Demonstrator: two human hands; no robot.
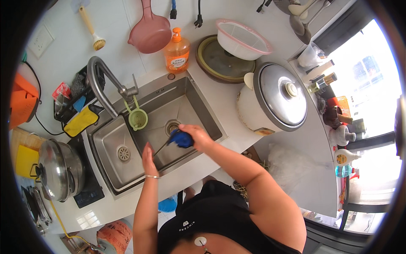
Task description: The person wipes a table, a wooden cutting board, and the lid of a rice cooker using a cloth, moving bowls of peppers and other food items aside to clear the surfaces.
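Over the near part of the sink, my right hand is closed on a crumpled-looking dark blue object. From it a thin dark rod or edge slants down toward my left hand. I cannot make out its exact kind. My left hand is seen edge-on, its fingers stretched and together, at the rod's lower end; whether it touches is unclear. A light green strainer hangs from the faucet over the sink's divider. The drain lies just beyond my hands.
A black rack with a yellow cloth stands left of the faucet. On the left counter is a lidded steel pot. An orange pump bottle, a pink-rimmed basket and a large white lidded pot line the right side.
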